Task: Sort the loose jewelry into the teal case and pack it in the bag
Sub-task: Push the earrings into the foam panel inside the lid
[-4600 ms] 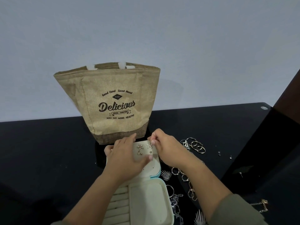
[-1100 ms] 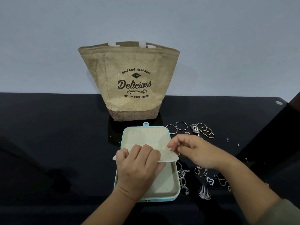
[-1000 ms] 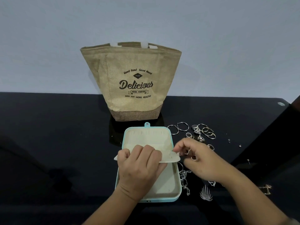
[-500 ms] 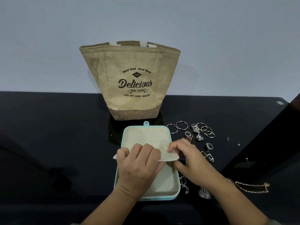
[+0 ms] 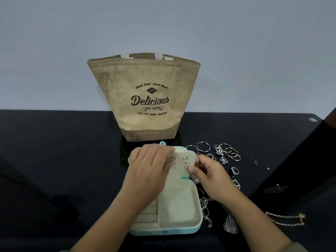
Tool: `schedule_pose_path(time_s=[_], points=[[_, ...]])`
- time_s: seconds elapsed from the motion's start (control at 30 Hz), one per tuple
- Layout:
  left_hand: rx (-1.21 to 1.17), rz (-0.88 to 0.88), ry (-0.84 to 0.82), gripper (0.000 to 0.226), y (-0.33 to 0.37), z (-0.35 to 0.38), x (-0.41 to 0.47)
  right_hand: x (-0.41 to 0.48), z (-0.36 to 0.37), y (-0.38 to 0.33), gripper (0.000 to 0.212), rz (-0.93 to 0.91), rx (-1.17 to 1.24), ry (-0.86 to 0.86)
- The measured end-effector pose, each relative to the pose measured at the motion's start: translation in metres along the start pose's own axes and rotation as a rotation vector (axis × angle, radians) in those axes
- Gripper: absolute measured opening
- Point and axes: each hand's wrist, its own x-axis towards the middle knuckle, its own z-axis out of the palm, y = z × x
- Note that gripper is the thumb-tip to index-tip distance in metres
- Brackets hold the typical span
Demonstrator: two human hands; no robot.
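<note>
— Background and surface?
— Pale grey-blue wall [image 5: 163, 24], plain. Below it, one glossy black tabletop [image 5: 54, 151] running back to that wall.

— Bag?
— One burlap bag [image 5: 145, 75], upright at the back of the tabletop. It is printed "Delicious" and has a darker band at its base.

— Case, and where?
— One teal case [image 5: 181, 230], open, flat on the tabletop just in front of the bag and directly under your hands. The lining is cream. The near half holds ring rolls [image 5: 148, 218] at the left and one plain compartment [image 5: 180, 206] at the right. The far half is mostly hidden behind your hands.

— Hands?
— Your left hand [image 5: 147, 170] has its fingers curled over the left edge of a cream panel [image 5: 181, 171], which stands raised above the middle of the case; the fingertips are blurred. Your right hand [image 5: 211, 177] pinches the panel's right edge between thumb and forefinger. Both hold the same panel.

— On the panel?
— Small stud earrings [image 5: 185, 158] in rows, too fine to count.

— Loose stock?
— All of it lies on the tabletop, right of the case:
- Two hoops [image 5: 203, 146] near the bag's base.
- A cluster of rings [image 5: 231, 153] beside them.
- One dark-set ring [image 5: 234, 170] and a heart piece [image 5: 236, 183] nearer you.
- A silver chain [image 5: 206, 208] touching or just beside the case wall; I cannot tell which.
- A leaf-shaped piece [image 5: 231, 227].
- A gold chain [image 5: 285, 220], well apart at the right.
</note>
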Motion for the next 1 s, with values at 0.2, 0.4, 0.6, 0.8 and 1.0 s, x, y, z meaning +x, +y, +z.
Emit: schedule_pose_path(time_s=[0.2,0.4,0.6,0.8,1.0], points=[[-0.039,-0.148,-0.352,0.045,-0.050,0.019,0.010,0.021,0.009,-0.004,0.014,0.172,0.153,0.109],[-0.155,-0.208,-0.414,0.047,-0.058,0.037,0.007,0.026,0.012,0.000,0.013,0.247,0.111,0.125],[-0.318,-0.204,-0.414,0.036,-0.024,0.037,0.016,0.023,0.006,-0.008,0.018,0.192,0.036,0.190],[-0.517,-0.186,-0.525,0.027,0.030,0.051,0.043,0.011,-0.033,-0.006,0.007,0.208,-0.080,0.203],[-0.695,-0.341,-0.580,0.025,0.104,0.079,0.067,-0.025,-0.087,0.013,0.007,0.297,-0.211,0.301]])
